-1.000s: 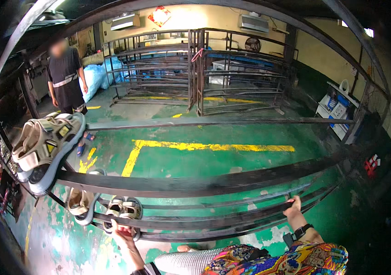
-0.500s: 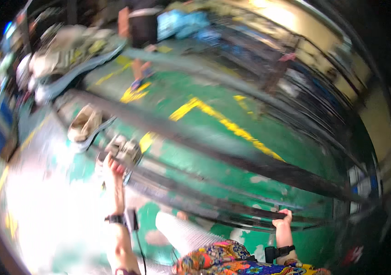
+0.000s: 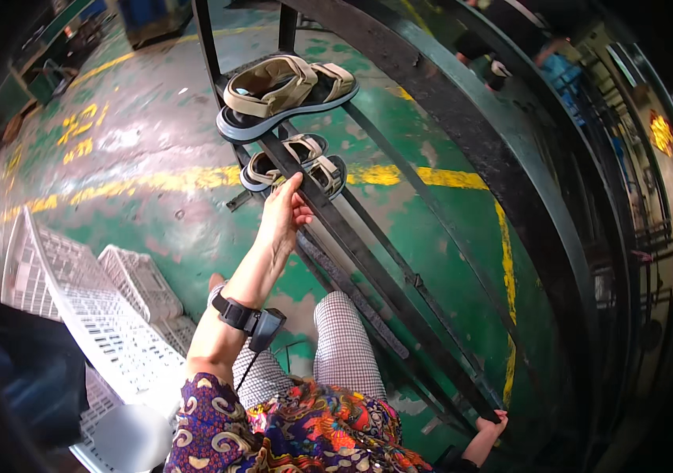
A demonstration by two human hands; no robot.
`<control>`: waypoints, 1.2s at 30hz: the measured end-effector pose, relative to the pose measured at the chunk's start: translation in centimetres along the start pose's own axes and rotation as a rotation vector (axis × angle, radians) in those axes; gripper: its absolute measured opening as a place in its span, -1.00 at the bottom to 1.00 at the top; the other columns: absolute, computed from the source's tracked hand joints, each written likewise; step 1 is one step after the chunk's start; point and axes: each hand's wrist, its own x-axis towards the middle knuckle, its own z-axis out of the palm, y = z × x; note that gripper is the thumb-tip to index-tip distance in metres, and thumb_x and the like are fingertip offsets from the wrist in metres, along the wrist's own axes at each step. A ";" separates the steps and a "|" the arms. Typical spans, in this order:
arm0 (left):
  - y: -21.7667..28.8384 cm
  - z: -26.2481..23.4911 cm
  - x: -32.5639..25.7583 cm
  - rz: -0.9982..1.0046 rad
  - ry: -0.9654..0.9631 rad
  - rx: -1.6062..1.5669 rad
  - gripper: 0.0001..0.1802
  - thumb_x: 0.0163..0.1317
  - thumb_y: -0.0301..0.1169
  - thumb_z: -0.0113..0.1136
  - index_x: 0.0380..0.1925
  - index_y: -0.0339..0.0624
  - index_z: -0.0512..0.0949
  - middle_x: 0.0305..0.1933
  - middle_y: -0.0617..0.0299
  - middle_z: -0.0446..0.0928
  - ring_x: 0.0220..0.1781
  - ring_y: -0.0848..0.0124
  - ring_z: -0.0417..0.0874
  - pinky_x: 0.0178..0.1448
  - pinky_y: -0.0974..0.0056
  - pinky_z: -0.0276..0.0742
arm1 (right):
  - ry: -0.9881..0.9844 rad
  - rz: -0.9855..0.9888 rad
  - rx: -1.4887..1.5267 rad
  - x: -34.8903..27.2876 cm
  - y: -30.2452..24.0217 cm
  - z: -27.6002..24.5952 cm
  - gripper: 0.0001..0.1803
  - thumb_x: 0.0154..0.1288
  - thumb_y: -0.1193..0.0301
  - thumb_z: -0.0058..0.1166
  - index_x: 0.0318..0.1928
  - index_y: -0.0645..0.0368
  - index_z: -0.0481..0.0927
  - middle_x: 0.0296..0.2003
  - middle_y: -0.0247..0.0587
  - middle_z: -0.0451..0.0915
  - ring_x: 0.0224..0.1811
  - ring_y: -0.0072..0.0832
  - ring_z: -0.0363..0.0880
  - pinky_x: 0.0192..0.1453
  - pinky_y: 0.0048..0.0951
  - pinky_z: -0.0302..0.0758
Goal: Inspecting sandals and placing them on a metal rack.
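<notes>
My left hand (image 3: 283, 209) is closed around a long black metal bar (image 3: 368, 256) of a dark rack, thumb on top and fingers curled beneath. Towards the lower right, my right hand (image 3: 491, 426) grips the other end of the same bar; part of it is hidden. A beige strapped sandal (image 3: 273, 96) with a pale blue-grey sole rests on the rack rails beyond my left hand. Lower down, a pair of similar sandals (image 3: 257, 172) shows on both sides of the bar, partly covered by it.
White perforated plastic baskets (image 3: 104, 315) stand at my left, beside a round pale stool-like top (image 3: 133, 438). A thick dark beam (image 3: 462, 102) crosses above the rack on the right. Yellow lines (image 3: 194, 177) mark the green floor. A person's dark clothing (image 3: 510, 24) shows far right.
The view has swung to the left, so the sandals and rack appear farther right and the baskets have come in. Both hands stay on the bar.
</notes>
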 end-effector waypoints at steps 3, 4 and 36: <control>0.1 -0.7 0.1 0.033 0.019 -0.013 -0.74 0.24 -0.15 0.14 -0.38 -0.11 0.50 -0.60 0.35 0.51 -0.67 0.54 0.49 -0.64 0.48 0.38 | 0.076 -0.032 -0.046 3.9 1.0 3.6 -0.82 0.08 0.41 -0.07 -0.64 0.06 0.44 -0.63 -0.43 0.52 -0.62 -0.57 0.50 -0.44 -0.59 0.51; 0.1 -1.0 0.3 0.026 0.071 -0.001 -0.74 0.24 -0.15 0.14 -0.38 -0.11 0.50 -0.60 0.35 0.51 -0.67 0.54 0.49 -0.64 0.48 0.38 | 0.095 0.008 -0.001 4.8 1.4 5.4 -0.82 0.07 0.41 -0.07 -0.64 0.06 0.44 -0.63 -0.44 0.51 -0.62 -0.57 0.48 -0.43 -0.58 0.50; 4.0 -25.1 7.8 0.316 0.232 -0.003 -0.56 0.33 -0.03 -0.07 -0.22 -0.25 0.42 -0.38 0.07 0.57 -0.35 0.14 0.64 -0.30 0.09 0.58 | -0.678 0.281 -0.632 30.3 47.1 31.6 -0.84 0.09 0.35 -0.07 -0.58 0.10 0.41 -0.55 -0.28 0.52 -0.43 -0.34 0.54 -0.05 -0.27 0.51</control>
